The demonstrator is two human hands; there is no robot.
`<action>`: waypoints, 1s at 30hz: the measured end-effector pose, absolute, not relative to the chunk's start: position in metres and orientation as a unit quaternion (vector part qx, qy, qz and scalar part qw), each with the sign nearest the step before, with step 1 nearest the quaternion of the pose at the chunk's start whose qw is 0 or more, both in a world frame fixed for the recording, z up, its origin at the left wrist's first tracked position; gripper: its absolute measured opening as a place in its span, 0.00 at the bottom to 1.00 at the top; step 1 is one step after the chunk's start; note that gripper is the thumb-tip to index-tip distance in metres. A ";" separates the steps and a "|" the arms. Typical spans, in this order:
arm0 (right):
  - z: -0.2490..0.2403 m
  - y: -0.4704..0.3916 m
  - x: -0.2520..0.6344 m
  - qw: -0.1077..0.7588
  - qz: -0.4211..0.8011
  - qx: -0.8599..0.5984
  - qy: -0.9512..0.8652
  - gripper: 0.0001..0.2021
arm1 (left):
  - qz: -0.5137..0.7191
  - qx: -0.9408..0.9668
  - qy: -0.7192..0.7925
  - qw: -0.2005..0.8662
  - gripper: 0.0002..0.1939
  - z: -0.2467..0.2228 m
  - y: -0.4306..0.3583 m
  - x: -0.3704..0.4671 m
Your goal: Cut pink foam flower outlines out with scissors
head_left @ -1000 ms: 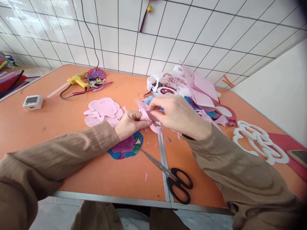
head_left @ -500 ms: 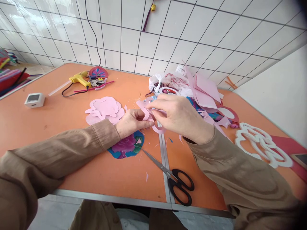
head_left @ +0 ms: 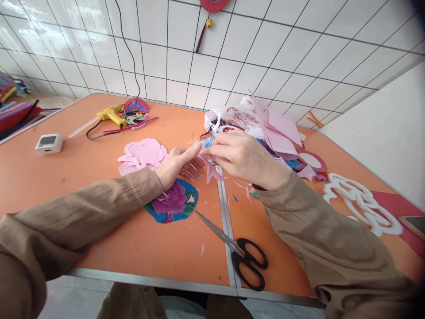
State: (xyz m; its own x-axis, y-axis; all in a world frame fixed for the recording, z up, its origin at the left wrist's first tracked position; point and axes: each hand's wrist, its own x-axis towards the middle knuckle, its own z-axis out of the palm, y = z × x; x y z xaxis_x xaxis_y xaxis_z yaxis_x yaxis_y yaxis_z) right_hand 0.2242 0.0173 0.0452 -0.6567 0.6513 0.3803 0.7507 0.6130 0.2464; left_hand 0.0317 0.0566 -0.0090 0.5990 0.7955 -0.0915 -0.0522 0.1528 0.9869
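A thin, curving pink paper strip (head_left: 212, 172) hangs below the fingertips of my right hand (head_left: 247, 158), which pinches it over the middle of the table. Facing it, my left hand (head_left: 181, 166) has its thumb raised apart from the loosely bent fingers. The left thumb tip is close to the right fingertips; whether it touches the strip I cannot tell. Under my left wrist lies a blue cloth piece with a purple flower (head_left: 172, 201). Black-handled scissors (head_left: 237, 250) rest nearer the front edge, blades slightly apart. Pink paper cutouts (head_left: 142, 153) are stacked beyond my left forearm.
A yellow glue gun (head_left: 112, 115) and a white box (head_left: 49, 144) stand at the back left. Pink sheets (head_left: 280, 128) and a plastic bag (head_left: 239, 117) crowd the back right. White cut-out outlines (head_left: 365, 204) lie at the right. A metal seam (head_left: 229, 266) crosses the orange table.
My left hand has let its thumb and fingers come apart and turned upward. My right hand still pinches the pink strip, which hangs lower and differently folded. The view has tilted slightly up.
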 end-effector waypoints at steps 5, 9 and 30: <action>0.041 0.018 0.222 0.106 -0.249 -0.350 -0.897 0.19 | 0.301 0.561 0.369 0.677 0.25 -0.001 0.055 0.033; 0.038 0.020 0.223 0.133 -0.273 -0.332 -0.893 0.20 | 0.324 0.559 0.368 0.668 0.19 0.002 0.050 0.035; 0.045 0.021 0.222 0.169 -0.192 -0.455 -0.853 0.19 | 0.377 0.554 0.378 0.639 0.19 -0.008 0.053 0.037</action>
State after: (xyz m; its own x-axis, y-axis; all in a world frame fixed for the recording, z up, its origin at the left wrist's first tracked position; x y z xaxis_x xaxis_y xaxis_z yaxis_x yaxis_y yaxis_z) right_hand 0.2225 0.0207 0.0446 -0.5278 0.7114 0.4641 0.8417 0.5113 0.1734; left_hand 0.0367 0.0529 -0.0076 0.4303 0.9003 -0.0650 -0.0639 0.1022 0.9927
